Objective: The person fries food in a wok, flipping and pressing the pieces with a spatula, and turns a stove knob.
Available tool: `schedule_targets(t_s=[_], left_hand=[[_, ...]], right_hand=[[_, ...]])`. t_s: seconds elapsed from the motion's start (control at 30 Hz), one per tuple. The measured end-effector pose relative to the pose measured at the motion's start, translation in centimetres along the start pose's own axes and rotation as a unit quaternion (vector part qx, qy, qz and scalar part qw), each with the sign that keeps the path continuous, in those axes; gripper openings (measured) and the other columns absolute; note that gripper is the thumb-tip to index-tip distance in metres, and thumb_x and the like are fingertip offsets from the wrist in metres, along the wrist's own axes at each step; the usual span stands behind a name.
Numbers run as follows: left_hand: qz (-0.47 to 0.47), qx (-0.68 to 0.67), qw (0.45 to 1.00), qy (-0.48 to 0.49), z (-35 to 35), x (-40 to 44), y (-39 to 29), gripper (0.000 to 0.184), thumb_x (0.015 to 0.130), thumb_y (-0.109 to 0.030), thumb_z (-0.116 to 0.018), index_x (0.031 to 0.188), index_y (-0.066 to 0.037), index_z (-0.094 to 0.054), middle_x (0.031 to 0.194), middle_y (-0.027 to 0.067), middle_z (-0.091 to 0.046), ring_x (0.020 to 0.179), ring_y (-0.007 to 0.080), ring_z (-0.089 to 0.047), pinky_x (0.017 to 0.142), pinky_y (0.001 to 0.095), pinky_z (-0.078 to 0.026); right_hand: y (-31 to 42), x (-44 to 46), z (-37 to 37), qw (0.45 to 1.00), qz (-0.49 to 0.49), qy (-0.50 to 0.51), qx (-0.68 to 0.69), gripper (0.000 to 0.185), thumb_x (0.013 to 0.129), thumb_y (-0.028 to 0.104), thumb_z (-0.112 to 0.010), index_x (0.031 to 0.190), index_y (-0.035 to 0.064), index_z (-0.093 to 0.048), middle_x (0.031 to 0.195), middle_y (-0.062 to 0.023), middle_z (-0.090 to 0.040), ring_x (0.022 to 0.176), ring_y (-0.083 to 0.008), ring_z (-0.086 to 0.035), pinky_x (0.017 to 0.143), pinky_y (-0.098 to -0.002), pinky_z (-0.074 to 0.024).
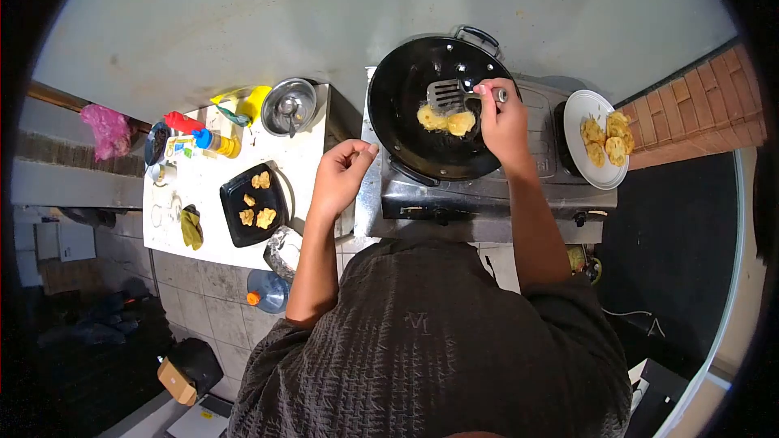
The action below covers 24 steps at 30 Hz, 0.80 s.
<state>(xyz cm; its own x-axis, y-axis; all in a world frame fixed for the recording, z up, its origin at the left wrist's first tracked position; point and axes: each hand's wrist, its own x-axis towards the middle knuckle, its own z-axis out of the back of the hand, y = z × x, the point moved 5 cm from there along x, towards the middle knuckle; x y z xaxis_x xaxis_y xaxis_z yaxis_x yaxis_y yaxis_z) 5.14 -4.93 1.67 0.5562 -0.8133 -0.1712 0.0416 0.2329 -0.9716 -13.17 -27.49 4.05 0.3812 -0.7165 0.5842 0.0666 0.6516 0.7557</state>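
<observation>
A large black wok point(406, 73) stands on the silver gas stove point(479, 203). Inside it lie yellow fritters point(446, 122), close together in shallow oil. My right hand point(505, 120) is closed round the handle of a slotted spatula point(445, 95), whose blade is over the wok just above the fritters. Left of the wok's rim is my left hand point(345, 174), its fingers curled, thumb near the fingertips; whatever they hold, if anything, is too small to make out. On the stove's right side a white plate point(578, 105) bears several golden fritters point(596, 152).
On the white table point(203, 235) at left are a black square dish point(235, 227) with several pieces, a metal bowl point(280, 113) with a spoon, a yellow bottle point(223, 144) and a yellow-green cloth point(191, 229). A blue water jug point(272, 292) stands on the floor.
</observation>
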Motion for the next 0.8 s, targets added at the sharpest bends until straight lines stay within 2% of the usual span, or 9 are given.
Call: schedule_targets(t_s=[0.03,0.07,0.17,0.23,0.37,0.43,0.6,0.7,0.8], left_hand=[[-0.006,-0.003,1.0,-0.001,0.0,0.0,0.0,0.016,0.094,-0.018,-0.065,0.09,-0.002,-0.067,0.073,-0.0085,-0.055,0.065,0.0011,-0.042,0.058,0.0195,-0.033],[-0.006,-0.003,1.0,-0.001,0.0,0.0,0.0,0.016,0.094,-0.018,-0.065,0.09,-0.002,-0.067,0.073,-0.0085,-0.055,0.065,0.0011,-0.042,0.058,0.0195,-0.033],[0.0,0.003,1.0,-0.007,0.1,0.0,0.0,0.016,0.094,-0.018,-0.065,0.09,-0.002,-0.067,0.073,-0.0084,-0.055,0.066,0.001,-0.042,0.059,0.0193,-0.033],[-0.024,-0.02,0.999,-0.016,0.0,0.0,-0.2,0.017,0.094,-0.018,-0.065,0.088,-0.002,-0.067,0.061,-0.0103,-0.043,0.056,0.0009,-0.034,0.051,0.0217,-0.027],[-0.024,-0.021,0.999,-0.012,-0.1,0.0,-0.3,0.017,0.094,-0.018,-0.065,0.088,-0.002,-0.067,0.061,-0.0102,-0.043,0.056,0.001,-0.034,0.051,0.0217,-0.027],[-0.008,0.007,1.0,0.006,0.0,0.0,-0.3,0.016,0.094,-0.018,-0.065,0.09,-0.002,-0.067,0.072,-0.009,-0.054,0.065,0.0011,-0.041,0.058,0.0199,-0.032],[-0.006,-0.004,1.0,0.004,0.3,0.0,-0.1,0.016,0.094,-0.018,-0.065,0.089,-0.003,-0.067,0.071,-0.0093,-0.052,0.064,0.0011,-0.04,0.057,0.02,-0.031],[-0.014,-0.01,1.0,-0.007,0.2,-0.1,-0.4,0.018,0.094,-0.019,-0.066,0.087,-0.002,-0.066,0.066,-0.0097,-0.048,0.06,0.0011,-0.037,0.054,0.0209,-0.029],[-0.018,-0.009,1.0,-0.017,0.4,-0.3,-0.5,0.019,0.094,-0.019,-0.066,0.085,-0.002,-0.066,0.061,-0.0101,-0.043,0.056,0.0011,-0.034,0.051,0.0218,-0.027]], right_hand=[[0.2,-0.1,0.3,1.0,-0.027,0.003,0.004,0.009,0.096,0.008,-0.057,0.099,0.0003,-0.058,0.086,-0.0146,-0.07,0.074,-0.0201,-0.069,0.066,-0.0293,-0.0515],[0.5,-0.1,0.8,1.0,-0.028,0.003,0.004,0.009,0.096,0.008,-0.057,0.099,0.0003,-0.058,0.086,-0.0146,-0.07,0.074,-0.0201,-0.069,0.066,-0.0293,-0.0515],[0.3,0.1,2.7,0.993,-0.103,-0.057,0.023,0.01,0.095,0.01,-0.059,0.099,0.0001,-0.058,0.085,-0.0106,-0.069,0.071,-0.0105,-0.065,0.062,-0.0262,-0.049],[0.2,0.0,3.2,0.994,-0.091,-0.051,-0.014,0.01,0.096,0.01,-0.059,0.098,0.0001,-0.058,0.083,-0.0103,-0.069,0.07,-0.0119,-0.065,0.061,-0.0266,-0.0486],[-0.3,-0.3,2.6,0.998,-0.026,-0.047,-0.029,0.01,0.095,0.01,-0.059,0.097,0.0008,-0.059,0.077,-0.0102,-0.067,0.064,-0.0163,-0.063,0.059,-0.0284,-0.0476],[-0.2,-0.4,3.1,0.998,-0.03,-0.043,-0.045,0.009,0.095,0.01,-0.059,0.097,0.0009,-0.059,0.077,-0.011,-0.067,0.064,-0.0181,-0.064,0.06,-0.0291,-0.048],[-0.2,-0.9,2.7,0.996,-0.051,-0.05,-0.059,0.009,0.094,0.01,-0.059,0.097,0.0009,-0.059,0.079,-0.013,-0.068,0.069,-0.0207,-0.067,0.062,-0.0301,-0.0495],[0.1,-1.0,2.3,0.998,-0.018,-0.047,-0.038,0.009,0.095,0.01,-0.059,0.097,0.0007,-0.059,0.08,-0.0135,-0.068,0.073,-0.0219,-0.068,0.065,-0.03,-0.0501],[0.0,-1.0,2.7,0.995,-0.082,-0.048,-0.043,0.009,0.095,0.01,-0.058,0.097,0.0005,-0.059,0.081,-0.0142,-0.068,0.073,-0.0237,-0.068,0.066,-0.0306,-0.0503]])
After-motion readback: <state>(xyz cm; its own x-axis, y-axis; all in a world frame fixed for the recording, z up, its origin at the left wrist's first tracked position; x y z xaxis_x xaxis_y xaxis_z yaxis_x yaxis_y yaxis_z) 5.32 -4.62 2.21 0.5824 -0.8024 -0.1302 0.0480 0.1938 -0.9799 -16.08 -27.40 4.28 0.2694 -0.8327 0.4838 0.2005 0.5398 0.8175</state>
